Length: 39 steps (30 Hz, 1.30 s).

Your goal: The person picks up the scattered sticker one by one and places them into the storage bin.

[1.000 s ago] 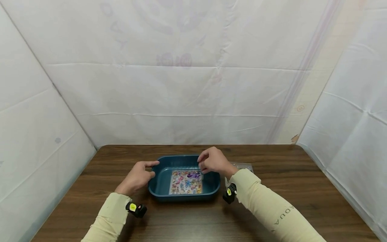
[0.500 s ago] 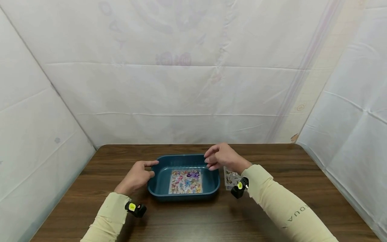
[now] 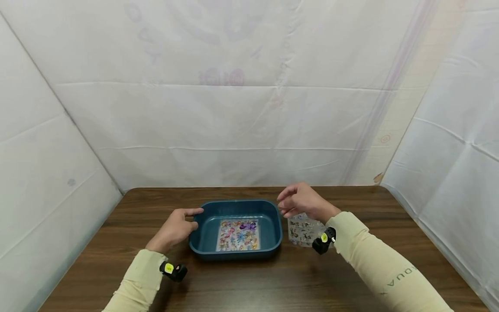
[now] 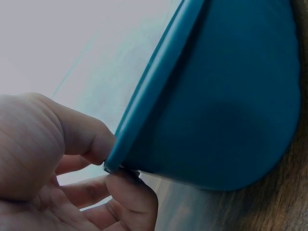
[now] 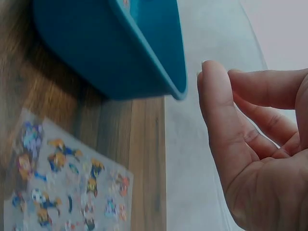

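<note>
A blue plastic tub (image 3: 202, 236) stands on the brown wooden table (image 3: 241, 281), with a colourful sticker sheet (image 3: 238, 234) flat on its bottom. My left hand (image 3: 176, 229) grips the tub's left rim (image 4: 144, 108), thumb on top and fingers under the lip. My right hand (image 3: 302, 201) hovers just right of the tub with loosely curled fingers (image 5: 216, 115) and holds nothing. Beneath it on the table lies a second sticker sheet (image 3: 302, 230) (image 5: 67, 187), right of the tub (image 5: 110, 48).
White sheets wall in the table at the back and on both sides. Bare wood lies in front of the tub and along the right part of the table. A black wrist camera sits on each sleeve.
My right hand has drawn back from over the tub to its right side, above the loose sticker sheet. The left hand has kept its hold on the rim.
</note>
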{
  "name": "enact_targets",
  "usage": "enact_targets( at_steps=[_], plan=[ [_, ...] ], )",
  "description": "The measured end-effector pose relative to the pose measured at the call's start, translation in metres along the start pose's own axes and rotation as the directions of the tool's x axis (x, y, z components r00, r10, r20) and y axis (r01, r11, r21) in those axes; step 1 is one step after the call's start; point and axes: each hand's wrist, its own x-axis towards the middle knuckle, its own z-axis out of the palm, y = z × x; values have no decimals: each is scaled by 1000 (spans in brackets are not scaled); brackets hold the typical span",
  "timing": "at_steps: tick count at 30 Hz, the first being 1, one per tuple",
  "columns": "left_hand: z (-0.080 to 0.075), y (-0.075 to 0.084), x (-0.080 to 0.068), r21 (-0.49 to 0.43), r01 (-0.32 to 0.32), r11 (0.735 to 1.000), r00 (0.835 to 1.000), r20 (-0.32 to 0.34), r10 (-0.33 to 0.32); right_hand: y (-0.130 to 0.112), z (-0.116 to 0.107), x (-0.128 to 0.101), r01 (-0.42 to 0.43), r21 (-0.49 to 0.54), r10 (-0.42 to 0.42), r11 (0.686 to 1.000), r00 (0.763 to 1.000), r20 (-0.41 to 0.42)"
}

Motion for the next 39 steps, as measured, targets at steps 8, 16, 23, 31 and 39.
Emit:
enact_targets(
  at_steps=[8, 16, 23, 31, 39],
  plan=[
    [0, -1, 1, -5, 13, 1000, 1000, -4, -13, 10, -21, -5, -10, -9, 10, 1000, 1000, -19],
    [0, -1, 0, -4, 6, 1000, 1000, -7, -6, 27, -34, -6, -44, -80, 38, 996, 996, -75],
    [0, -1, 0, -8, 6, 1000, 1000, -9, -6, 42, -41, -8, -44, -202, 16, 979, 990, -138],
    [1, 1, 0, -4, 13, 1000, 1000, -9, -13, 60, -52, -9, -79, -310, 9, 947, 975, -222],
    [1, 1, 1, 2, 19, 1000, 1000, -3, -19, 70, -63, -8, -102, -447, -26, 888, 962, -271]
  ],
)
